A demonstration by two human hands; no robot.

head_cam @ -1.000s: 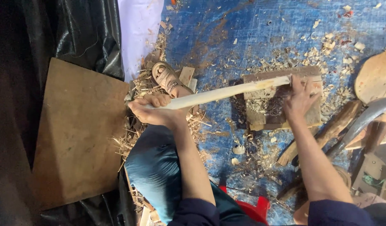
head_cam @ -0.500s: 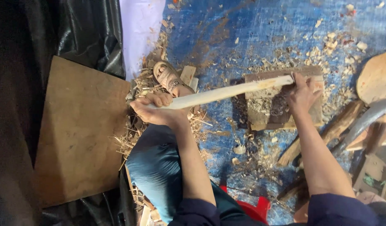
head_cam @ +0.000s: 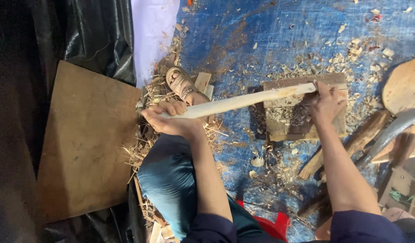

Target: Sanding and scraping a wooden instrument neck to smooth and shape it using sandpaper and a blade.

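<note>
A long pale carved wooden stick [head_cam: 243, 101] lies almost level across the middle of the view. My left hand [head_cam: 169, 119] grips its near end above my knee in teal trousers [head_cam: 169, 180]. The stick's far end rests on a flat wooden block [head_cam: 302, 112] covered with shavings. My right hand [head_cam: 324, 105] presses on that block right beside the stick's tip; whether it holds anything I cannot see.
Blue tarpaulin [head_cam: 270, 40] strewn with wood shavings covers the ground. A sandalled foot [head_cam: 182, 85] rests by the stick. A brown board [head_cam: 86, 139] lies left on black plastic. Rough wood pieces [head_cam: 347, 144], a curved grey blade [head_cam: 392, 130] and a round wooden slab [head_cam: 405, 85] lie right.
The stick's far end and my right hand have shifted slightly on the block. My left hand keeps its grip.
</note>
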